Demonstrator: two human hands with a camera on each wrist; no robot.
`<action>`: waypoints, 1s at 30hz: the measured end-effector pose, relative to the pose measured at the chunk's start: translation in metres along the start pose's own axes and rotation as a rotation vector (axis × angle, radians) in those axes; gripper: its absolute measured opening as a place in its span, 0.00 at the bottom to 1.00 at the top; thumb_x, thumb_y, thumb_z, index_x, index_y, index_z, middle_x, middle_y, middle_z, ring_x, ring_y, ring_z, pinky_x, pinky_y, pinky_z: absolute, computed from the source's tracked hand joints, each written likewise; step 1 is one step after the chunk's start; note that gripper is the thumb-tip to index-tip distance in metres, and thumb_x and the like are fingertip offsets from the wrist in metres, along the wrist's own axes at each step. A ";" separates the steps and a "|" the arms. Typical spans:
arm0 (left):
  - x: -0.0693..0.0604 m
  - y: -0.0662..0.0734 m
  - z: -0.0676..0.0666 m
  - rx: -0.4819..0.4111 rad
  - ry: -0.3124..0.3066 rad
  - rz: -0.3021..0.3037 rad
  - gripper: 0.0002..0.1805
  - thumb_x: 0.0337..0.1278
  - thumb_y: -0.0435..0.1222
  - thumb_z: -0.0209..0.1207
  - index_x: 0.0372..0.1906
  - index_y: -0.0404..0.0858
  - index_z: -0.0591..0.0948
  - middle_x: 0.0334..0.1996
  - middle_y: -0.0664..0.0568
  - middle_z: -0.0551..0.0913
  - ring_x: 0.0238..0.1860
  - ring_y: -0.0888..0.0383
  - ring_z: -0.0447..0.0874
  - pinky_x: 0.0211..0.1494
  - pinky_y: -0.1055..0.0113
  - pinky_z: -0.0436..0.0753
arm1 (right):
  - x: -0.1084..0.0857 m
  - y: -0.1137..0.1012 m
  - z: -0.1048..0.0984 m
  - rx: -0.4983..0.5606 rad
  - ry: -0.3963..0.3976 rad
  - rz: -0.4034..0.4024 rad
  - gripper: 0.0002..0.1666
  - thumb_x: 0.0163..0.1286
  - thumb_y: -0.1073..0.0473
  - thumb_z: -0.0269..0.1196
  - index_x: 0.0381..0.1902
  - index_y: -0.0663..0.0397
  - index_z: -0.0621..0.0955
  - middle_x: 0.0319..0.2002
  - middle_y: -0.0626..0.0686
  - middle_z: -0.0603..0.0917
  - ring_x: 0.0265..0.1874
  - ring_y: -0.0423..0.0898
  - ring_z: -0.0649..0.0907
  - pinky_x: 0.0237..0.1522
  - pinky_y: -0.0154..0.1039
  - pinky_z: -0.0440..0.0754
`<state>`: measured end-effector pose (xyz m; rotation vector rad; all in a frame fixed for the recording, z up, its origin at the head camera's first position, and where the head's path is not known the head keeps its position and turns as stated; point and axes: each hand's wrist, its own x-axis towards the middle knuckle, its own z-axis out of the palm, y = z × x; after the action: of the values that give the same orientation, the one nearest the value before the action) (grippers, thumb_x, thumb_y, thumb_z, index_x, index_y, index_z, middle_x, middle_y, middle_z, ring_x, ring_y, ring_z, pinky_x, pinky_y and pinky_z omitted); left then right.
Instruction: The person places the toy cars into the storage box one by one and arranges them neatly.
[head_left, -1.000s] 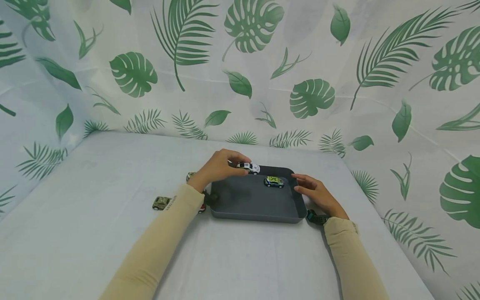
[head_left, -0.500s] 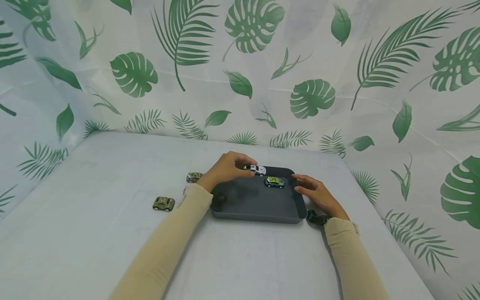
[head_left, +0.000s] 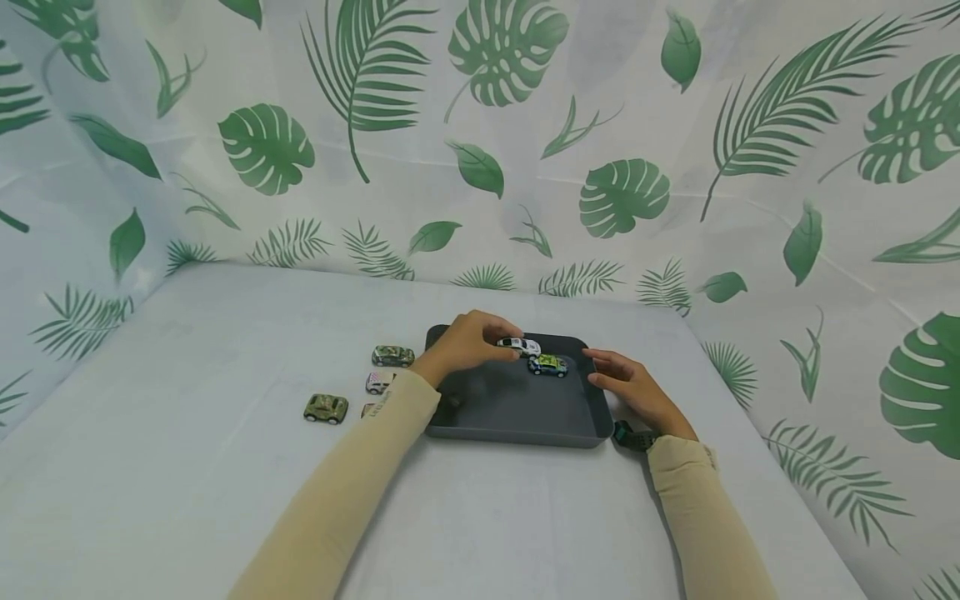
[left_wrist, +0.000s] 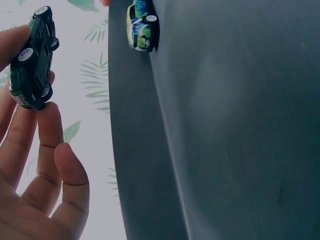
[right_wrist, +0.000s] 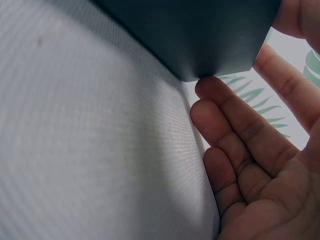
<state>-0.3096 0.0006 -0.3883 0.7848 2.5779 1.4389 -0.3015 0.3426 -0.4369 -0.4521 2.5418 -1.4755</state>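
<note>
Gripping a white toy car (head_left: 521, 347) between thumb and fingers, my left hand (head_left: 471, 340) reaches over the dark grey rectangular tray (head_left: 517, 435), which is taken here as a clock face with 12 farthest from me. The car is near 12 o'clock, within the far rim; its dark underside and wheels show at the left wrist, and I cannot tell whether it touches the tray floor. The little finger of this hand is free of the car. At 1 o'clock, just beside it, a yellow-green patterned toy car (head_left: 548, 365) stands in the tray. My right hand (head_left: 637, 387) is at 3 o'clock, fingertips touching the tray's side, thumb and index finger at the rim; I cannot tell whether they pinch the wall. Outside the tray, on the white cloth (head_left: 187, 450), a camouflage toy car (head_left: 393, 356) is at 10 o'clock, a white-and-pink toy car (head_left: 378, 382), partly covered by my beige left sleeve (head_left: 352, 467), at 9, and an olive camouflage toy car (head_left: 326, 408) farther out, between 8 and 9. A leaf-print backdrop (head_left: 525, 142) rises beyond 12.
</note>
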 end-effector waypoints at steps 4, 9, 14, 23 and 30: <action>0.003 0.001 0.004 0.002 -0.001 -0.004 0.21 0.67 0.36 0.75 0.62 0.39 0.89 0.61 0.47 0.89 0.66 0.47 0.85 0.70 0.56 0.82 | 0.000 0.000 0.000 -0.007 0.001 0.006 0.36 0.82 0.59 0.63 0.81 0.66 0.67 0.79 0.74 0.65 0.78 0.75 0.65 0.77 0.75 0.59; 0.006 0.002 0.010 -0.007 -0.014 -0.015 0.20 0.67 0.36 0.75 0.61 0.40 0.90 0.60 0.48 0.90 0.65 0.49 0.86 0.69 0.57 0.83 | -0.001 -0.001 0.000 -0.013 0.003 0.007 0.36 0.82 0.60 0.63 0.81 0.67 0.67 0.79 0.74 0.65 0.78 0.75 0.65 0.77 0.75 0.60; 0.009 0.004 0.016 0.006 -0.025 -0.038 0.19 0.67 0.37 0.75 0.61 0.42 0.90 0.60 0.49 0.89 0.64 0.49 0.86 0.69 0.55 0.82 | 0.000 -0.002 0.001 -0.007 0.000 0.004 0.36 0.82 0.61 0.64 0.81 0.67 0.67 0.79 0.74 0.66 0.78 0.74 0.66 0.76 0.75 0.62; 0.014 0.004 0.025 0.031 -0.043 -0.034 0.20 0.65 0.37 0.76 0.60 0.42 0.91 0.59 0.50 0.90 0.61 0.50 0.87 0.67 0.56 0.83 | 0.001 0.000 0.001 -0.015 0.000 -0.002 0.35 0.82 0.62 0.63 0.81 0.68 0.67 0.79 0.75 0.66 0.77 0.74 0.67 0.76 0.73 0.65; 0.018 0.006 0.036 0.039 -0.062 -0.058 0.18 0.63 0.36 0.77 0.58 0.43 0.92 0.57 0.50 0.91 0.61 0.49 0.88 0.66 0.56 0.85 | 0.000 0.000 0.001 -0.007 -0.003 -0.007 0.36 0.83 0.60 0.63 0.81 0.67 0.67 0.79 0.74 0.66 0.77 0.75 0.66 0.77 0.74 0.61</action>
<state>-0.3114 0.0395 -0.4002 0.7402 2.5672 1.3309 -0.3017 0.3423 -0.4376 -0.4641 2.5464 -1.4684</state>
